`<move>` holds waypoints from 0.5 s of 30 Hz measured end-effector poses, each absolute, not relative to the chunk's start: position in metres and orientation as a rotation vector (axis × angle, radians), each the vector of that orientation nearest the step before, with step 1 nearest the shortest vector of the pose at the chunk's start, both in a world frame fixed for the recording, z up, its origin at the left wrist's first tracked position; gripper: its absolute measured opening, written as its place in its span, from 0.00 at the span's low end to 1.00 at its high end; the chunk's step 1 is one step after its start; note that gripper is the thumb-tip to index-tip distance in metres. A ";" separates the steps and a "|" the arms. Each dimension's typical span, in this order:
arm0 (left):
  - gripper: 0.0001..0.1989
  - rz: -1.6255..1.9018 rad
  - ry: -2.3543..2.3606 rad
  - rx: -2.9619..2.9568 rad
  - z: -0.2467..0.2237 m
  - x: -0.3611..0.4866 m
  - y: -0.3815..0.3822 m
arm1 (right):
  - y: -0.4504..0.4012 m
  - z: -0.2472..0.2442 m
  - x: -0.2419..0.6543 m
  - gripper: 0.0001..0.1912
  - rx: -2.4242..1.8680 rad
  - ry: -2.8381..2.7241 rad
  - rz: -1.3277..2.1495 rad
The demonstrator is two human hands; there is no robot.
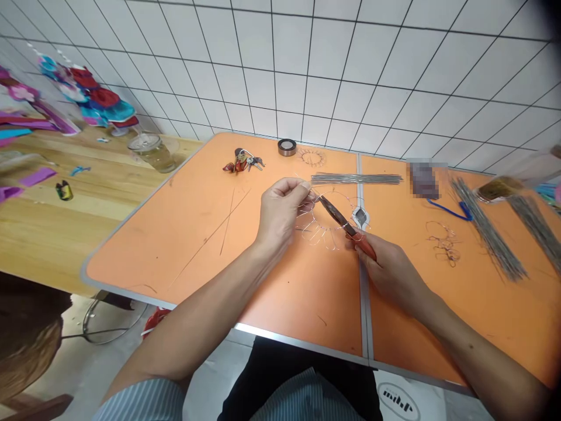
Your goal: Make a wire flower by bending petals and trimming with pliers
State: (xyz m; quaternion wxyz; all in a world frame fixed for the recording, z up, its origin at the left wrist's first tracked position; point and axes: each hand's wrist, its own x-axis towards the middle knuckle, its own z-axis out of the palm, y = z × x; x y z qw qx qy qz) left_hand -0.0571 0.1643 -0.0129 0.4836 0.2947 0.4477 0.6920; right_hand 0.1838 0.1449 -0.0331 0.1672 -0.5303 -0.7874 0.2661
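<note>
My left hand (287, 207) pinches a ring of thin bent wire (326, 228), whose looped petals fan out around an open middle. In my right hand (385, 260) is a pair of pliers (339, 219) with red handles, fingers wrapped round the grips. The dark jaws reach up to the wire beside my left fingertips; whether they are clamped on it is too small to tell. Just beyond the hands lies a bundle of straight grey wires (357, 179). Two loose wires (214, 234) cross on the orange table (144, 240) to the left.
Along the back sit keys (245, 161), a tape roll (287, 147) and another wire ring (312, 156). To the right are tangled wire shapes (443, 242), a larger wire bundle (491, 228) and a blue cord (451, 210). A glass (153, 152) stands on the wooden table at left.
</note>
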 end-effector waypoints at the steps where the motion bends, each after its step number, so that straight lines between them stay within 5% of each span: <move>1: 0.10 1.688 1.090 0.719 -0.013 -0.057 0.164 | 0.145 -0.033 0.182 0.19 -1.507 -2.244 0.744; 15: 0.10 1.689 1.061 0.697 -0.011 -0.051 0.163 | 0.144 -0.037 0.181 0.14 -1.425 -2.205 0.822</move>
